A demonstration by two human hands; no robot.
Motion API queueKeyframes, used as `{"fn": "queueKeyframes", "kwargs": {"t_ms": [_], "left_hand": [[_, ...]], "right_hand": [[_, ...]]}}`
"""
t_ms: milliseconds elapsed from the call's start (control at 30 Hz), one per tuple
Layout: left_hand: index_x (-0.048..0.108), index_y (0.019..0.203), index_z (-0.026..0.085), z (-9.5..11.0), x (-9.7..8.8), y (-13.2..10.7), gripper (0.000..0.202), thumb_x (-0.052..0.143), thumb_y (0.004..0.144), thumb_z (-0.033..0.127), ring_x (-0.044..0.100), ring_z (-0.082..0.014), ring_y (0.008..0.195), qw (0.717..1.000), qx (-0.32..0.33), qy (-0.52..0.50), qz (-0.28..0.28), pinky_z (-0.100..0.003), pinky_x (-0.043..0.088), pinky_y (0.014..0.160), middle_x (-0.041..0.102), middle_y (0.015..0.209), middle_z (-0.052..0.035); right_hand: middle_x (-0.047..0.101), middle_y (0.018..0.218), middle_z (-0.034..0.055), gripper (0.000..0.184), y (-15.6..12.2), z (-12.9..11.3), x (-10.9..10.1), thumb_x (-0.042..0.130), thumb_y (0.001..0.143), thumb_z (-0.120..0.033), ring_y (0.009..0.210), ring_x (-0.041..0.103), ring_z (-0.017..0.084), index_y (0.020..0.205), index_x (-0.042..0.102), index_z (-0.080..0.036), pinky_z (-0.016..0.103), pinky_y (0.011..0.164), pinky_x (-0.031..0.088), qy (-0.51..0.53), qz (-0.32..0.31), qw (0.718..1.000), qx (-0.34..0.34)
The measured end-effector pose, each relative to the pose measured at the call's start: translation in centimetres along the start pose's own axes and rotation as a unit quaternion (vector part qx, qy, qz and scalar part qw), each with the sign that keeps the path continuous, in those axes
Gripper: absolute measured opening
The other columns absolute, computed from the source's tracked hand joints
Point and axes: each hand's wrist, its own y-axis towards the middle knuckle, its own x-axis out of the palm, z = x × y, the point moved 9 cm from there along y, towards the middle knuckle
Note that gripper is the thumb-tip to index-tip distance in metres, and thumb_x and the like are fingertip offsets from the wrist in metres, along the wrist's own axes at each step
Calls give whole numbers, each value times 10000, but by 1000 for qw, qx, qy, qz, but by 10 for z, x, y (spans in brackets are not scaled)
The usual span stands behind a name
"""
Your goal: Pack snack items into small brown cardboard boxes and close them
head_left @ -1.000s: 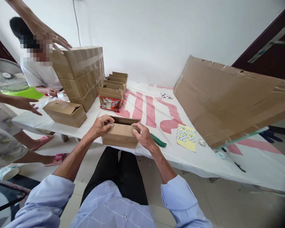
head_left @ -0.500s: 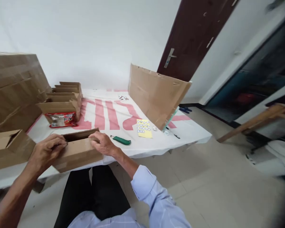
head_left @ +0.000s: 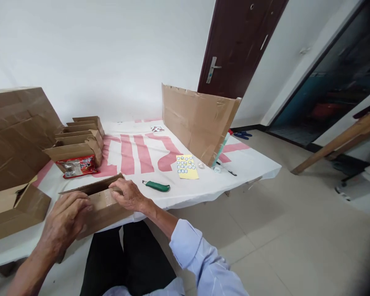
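Observation:
A small cardboard box (head_left: 109, 211) sits at the table's front edge with its top flaps standing up. At its left end, my left hand (head_left: 67, 220) is closed with bent fingers over the near flap and side. My right hand (head_left: 128, 195) grips the right end, fingers over the upper edge and a strip of clear tape beneath them. The inside of the box is mostly hidden. Just right of it lies a green utility knife (head_left: 156, 186). Behind the box rests a red snack packet (head_left: 79, 166), leaning on a row of open cardboard boxes (head_left: 80, 139).
Another small box (head_left: 31, 203) stands at the left front. A large cardboard sheet (head_left: 200, 119) stands upright at the right, near a yellow sticker sheet (head_left: 187, 166) and a black pen-like tool (head_left: 228, 169). Larger cardboard (head_left: 15, 135) rises at the left.
My left hand has shifted from pinching the box's upper left edge to lying over its near left side. My right hand keeps its place on the right end. The camera view has tilted slightly.

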Motion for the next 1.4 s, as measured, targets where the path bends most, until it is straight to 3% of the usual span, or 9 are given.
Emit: {"fn": "queueKeyframes", "kwargs": {"t_ms": [200,333,500,700,867,1033,1167,1267,1400], "left_hand": [[728,954,235,22,-3,23,105,657,1032,233,743,-193,956,988,-64,-142,21,-306,563,885,757,1024,-40],[736,906,221,15,-20,28,151,678,1030,284,743,-200,1007,973,-143,-162,75,-312,566,926,769,1052,-56],[754,867,216,-11,-47,-2,149,754,976,317,730,-181,984,937,-243,-182,173,-280,556,907,773,1042,-49],[759,833,206,-25,-53,-24,163,788,936,329,728,-192,994,913,-292,-205,196,-293,557,923,781,1028,-57],[768,845,209,-31,-60,-26,127,793,922,307,726,-185,966,903,-313,-215,201,-292,558,909,783,1007,-47],[766,842,204,-38,-35,-14,143,786,904,331,723,-195,923,888,-328,-272,169,-295,558,832,787,982,-59],[748,850,204,-22,-1,14,159,729,916,348,731,-211,903,908,-288,-291,94,-311,571,801,784,963,-70],[752,874,218,-2,13,25,191,680,969,367,738,-211,912,938,-238,-251,27,-311,571,837,789,970,-59],[782,906,261,-6,9,15,211,722,974,451,752,-217,920,957,-198,-210,35,-299,594,863,803,1015,-28]], "right_hand": [[740,1162,62,282,-4,-3,0,682,928,-117,1125,704,225,1187,713,-224,377,1044,545,68,27,997,-9],[736,1174,89,270,9,8,-46,658,1017,-342,1022,719,214,1248,720,-218,371,953,597,166,90,982,1],[591,1621,127,701,91,33,-133,477,1047,-775,1464,576,305,1520,618,-277,528,1184,523,262,178,948,30],[597,1632,126,804,201,-22,-110,505,1000,-861,1481,562,310,1477,670,-235,564,1228,496,273,41,961,-3],[791,1169,53,380,122,-74,-91,614,1081,-566,1127,698,224,1150,786,-234,422,1047,588,169,35,980,-100],[763,978,57,161,10,-20,-77,627,1051,-306,934,689,229,1018,771,-242,402,884,582,33,19,999,-2],[760,1138,78,244,-7,6,-63,620,1030,-283,997,692,233,1226,765,-271,409,909,593,24,30,999,11],[712,1290,95,506,9,17,-106,584,1047,-318,1017,674,220,1553,588,-301,387,900,600,21,190,981,30],[662,1403,153,775,37,65,-220,547,1026,-304,1087,672,245,1749,271,-250,411,961,595,-36,361,924,123]]}}
